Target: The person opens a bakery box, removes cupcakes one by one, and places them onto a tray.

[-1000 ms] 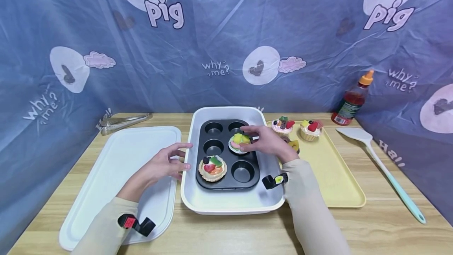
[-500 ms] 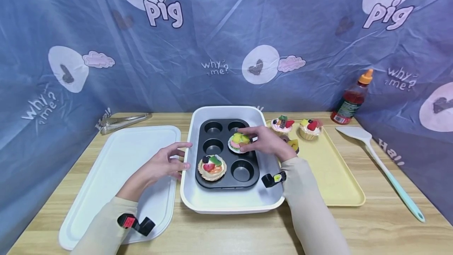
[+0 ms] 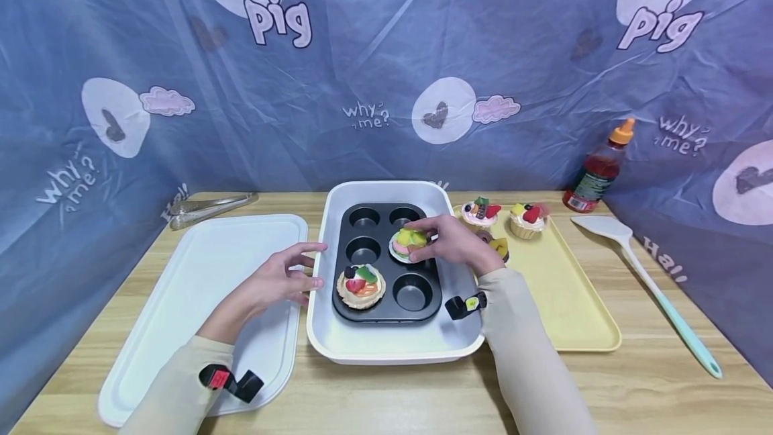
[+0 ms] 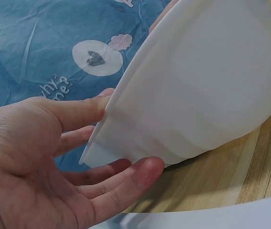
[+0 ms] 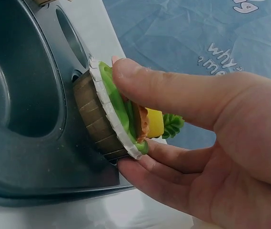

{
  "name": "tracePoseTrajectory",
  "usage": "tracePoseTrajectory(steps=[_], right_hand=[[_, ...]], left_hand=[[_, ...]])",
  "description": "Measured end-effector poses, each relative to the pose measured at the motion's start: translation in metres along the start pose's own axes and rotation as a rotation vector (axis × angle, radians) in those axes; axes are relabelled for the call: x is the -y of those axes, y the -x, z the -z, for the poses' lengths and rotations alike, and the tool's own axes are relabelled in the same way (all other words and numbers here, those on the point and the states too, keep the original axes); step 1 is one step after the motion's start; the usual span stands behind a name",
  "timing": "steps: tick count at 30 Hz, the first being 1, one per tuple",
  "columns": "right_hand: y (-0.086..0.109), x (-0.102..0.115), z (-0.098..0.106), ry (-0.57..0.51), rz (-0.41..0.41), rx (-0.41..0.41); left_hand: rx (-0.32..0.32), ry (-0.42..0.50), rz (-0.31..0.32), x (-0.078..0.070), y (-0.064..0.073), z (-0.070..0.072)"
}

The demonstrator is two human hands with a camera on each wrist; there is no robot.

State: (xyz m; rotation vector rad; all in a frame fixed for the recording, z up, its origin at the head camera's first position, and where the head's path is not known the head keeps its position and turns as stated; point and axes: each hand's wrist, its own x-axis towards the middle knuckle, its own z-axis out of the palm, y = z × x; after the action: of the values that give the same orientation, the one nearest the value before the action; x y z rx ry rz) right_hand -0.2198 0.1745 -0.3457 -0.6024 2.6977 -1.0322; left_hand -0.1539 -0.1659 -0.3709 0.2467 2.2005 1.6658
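Blue printed cloth (image 3: 362, 52) hangs behind and beside a wood-grained table (image 3: 386, 401). We see the right hand (image 3: 453, 244) pinching a cupcake (image 3: 407, 242) with a brown wrapper, white pleated rim and yellow and green topping. It is at the middle cup of the right column of a black muffin tin (image 3: 388, 274); how deep it sits we cannot tell. Our left hand (image 3: 284, 277) has its fingers spread and fairly straight, touching the rim of the white tub (image 3: 392, 346) that holds the tin. We find a fruit tart (image 3: 360, 287) on the near left cup.

Further out, we have a white tray (image 3: 205, 287) on the left with metal tongs (image 3: 211, 207) behind it. On the right, a yellow tray (image 3: 574, 307) bears two fruit-topped cupcakes (image 3: 527, 222) and a brown-and-yellow piece (image 3: 499, 247), partly hidden by the hand. Beyond that tray we note a red sauce bottle (image 3: 594, 180) and a spatula (image 3: 655, 294).
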Motion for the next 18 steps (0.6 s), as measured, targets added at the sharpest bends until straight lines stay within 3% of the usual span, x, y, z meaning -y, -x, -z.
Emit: tracePoseTrajectory(steps=[18], right_hand=[[-0.0004,0.0002,0.0002,0.01,0.013,-0.005]], left_hand=[[0.004,0.0,0.006,-0.0006,0.0004,-0.001]])
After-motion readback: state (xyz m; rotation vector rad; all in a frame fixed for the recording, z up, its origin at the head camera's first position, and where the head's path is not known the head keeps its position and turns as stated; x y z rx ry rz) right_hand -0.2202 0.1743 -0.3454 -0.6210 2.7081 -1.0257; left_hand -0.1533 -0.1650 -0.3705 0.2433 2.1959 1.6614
